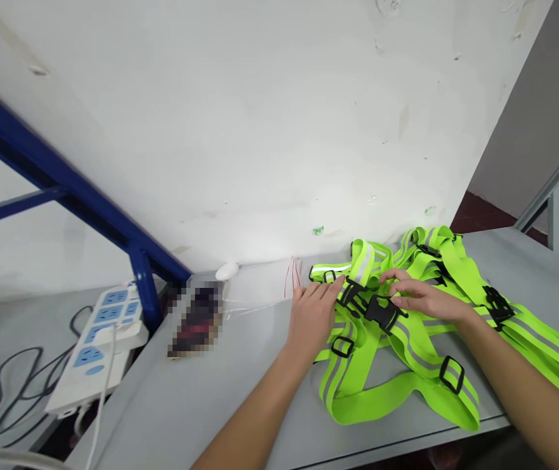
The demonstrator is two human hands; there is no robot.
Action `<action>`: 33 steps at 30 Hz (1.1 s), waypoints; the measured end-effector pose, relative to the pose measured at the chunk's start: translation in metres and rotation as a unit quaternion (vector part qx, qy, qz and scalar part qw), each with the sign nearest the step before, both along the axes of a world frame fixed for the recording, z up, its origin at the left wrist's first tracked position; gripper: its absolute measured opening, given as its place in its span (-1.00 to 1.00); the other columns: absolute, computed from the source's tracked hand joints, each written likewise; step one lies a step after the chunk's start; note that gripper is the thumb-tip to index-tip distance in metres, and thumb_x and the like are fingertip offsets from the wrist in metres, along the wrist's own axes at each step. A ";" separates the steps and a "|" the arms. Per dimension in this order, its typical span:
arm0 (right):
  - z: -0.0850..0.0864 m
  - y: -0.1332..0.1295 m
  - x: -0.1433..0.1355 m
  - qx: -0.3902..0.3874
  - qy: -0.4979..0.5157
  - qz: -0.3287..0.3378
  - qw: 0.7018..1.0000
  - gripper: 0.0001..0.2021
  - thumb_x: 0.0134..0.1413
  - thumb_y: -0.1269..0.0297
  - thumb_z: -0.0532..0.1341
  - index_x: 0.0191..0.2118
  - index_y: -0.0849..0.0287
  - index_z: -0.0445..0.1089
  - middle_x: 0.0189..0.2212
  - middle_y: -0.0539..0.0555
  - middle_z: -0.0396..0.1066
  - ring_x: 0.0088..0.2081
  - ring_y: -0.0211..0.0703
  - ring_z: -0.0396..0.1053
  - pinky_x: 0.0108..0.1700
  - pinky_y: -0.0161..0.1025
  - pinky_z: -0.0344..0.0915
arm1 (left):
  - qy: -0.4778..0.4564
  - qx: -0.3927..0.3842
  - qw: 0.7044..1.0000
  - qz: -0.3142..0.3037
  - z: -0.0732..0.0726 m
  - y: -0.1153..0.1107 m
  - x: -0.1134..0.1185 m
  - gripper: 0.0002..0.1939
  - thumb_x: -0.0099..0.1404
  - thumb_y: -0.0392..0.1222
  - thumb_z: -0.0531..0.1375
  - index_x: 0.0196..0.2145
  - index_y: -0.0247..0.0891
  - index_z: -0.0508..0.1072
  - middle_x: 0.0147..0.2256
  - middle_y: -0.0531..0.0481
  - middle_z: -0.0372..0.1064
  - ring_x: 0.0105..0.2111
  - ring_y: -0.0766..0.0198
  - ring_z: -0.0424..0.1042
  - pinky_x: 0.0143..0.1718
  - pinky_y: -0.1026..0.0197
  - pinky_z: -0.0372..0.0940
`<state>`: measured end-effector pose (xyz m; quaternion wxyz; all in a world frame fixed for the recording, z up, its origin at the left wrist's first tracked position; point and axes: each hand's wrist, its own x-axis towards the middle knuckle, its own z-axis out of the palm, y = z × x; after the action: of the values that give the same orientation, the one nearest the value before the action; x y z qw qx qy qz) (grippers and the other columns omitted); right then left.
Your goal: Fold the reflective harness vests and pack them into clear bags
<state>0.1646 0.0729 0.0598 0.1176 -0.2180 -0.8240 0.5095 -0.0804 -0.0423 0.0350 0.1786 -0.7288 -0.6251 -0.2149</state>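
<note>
Green straps reach the worktop's front edge; bare surface lies left of them. Left hand, fingers loosely curled, touches webbing by a black buckle; grip hidden. Right hand part-open at the other buckle half; hold unclear. Pixelated item unreadable. Wall blocks behind.

A power strip lies near something dark, unclear.
</note>
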 end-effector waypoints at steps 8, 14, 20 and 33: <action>0.000 0.000 0.000 0.016 -0.021 -0.003 1.000 -0.63 0.20 -0.09 0.09 -0.39 0.13 0.30 0.06 0.11 0.14 0.11 -0.01 0.14 0.12 -0.04 0.16 | -0.041 -0.008 0.999 -0.007 -0.003 -0.002 0.006 -0.53 0.26 -0.50 -0.03 0.07 -0.28 0.36 -0.39 -0.04 0.48 -0.34 0.15 0.37 -0.34 0.12 0.06; 0.004 -0.001 0.002 0.011 -0.027 0.003 1.000 -0.65 0.20 -0.08 0.09 -0.38 0.12 0.29 0.05 0.10 0.14 0.10 -0.02 0.15 0.13 -0.03 0.14 | -0.051 -0.001 0.999 0.012 -0.002 0.000 0.002 -0.59 0.29 -0.43 -0.03 0.04 -0.30 0.39 -0.47 -0.03 0.43 -0.40 0.14 0.36 -0.35 0.11 0.05; 0.005 -0.005 -0.003 0.011 -0.016 -0.006 1.000 -0.61 0.21 -0.10 0.05 -0.42 0.13 0.26 0.00 0.11 0.18 0.12 -0.01 0.12 0.16 -0.04 0.11 | -0.035 0.001 0.999 -0.038 -0.003 -0.003 0.013 -0.52 0.35 -0.41 -0.04 0.19 -0.24 0.27 -0.36 -0.05 0.47 -0.34 0.16 0.37 -0.32 0.12 0.08; 0.004 0.001 0.004 -0.006 -0.012 0.026 1.000 -0.62 0.21 -0.09 0.05 -0.39 0.13 0.25 -0.04 0.10 0.17 0.00 -0.05 0.19 0.08 -0.04 0.18 | -0.176 0.033 0.981 -0.081 -0.013 -0.002 0.002 -0.50 0.33 -0.44 -0.09 0.08 -0.12 0.43 -0.16 -0.08 0.44 -0.14 0.21 0.42 -0.16 0.14 0.30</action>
<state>0.1691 0.0741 0.0641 0.0925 -0.2033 -0.8276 0.5149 -0.0786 -0.0441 0.0218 0.0716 -0.7218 -0.5781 -0.3737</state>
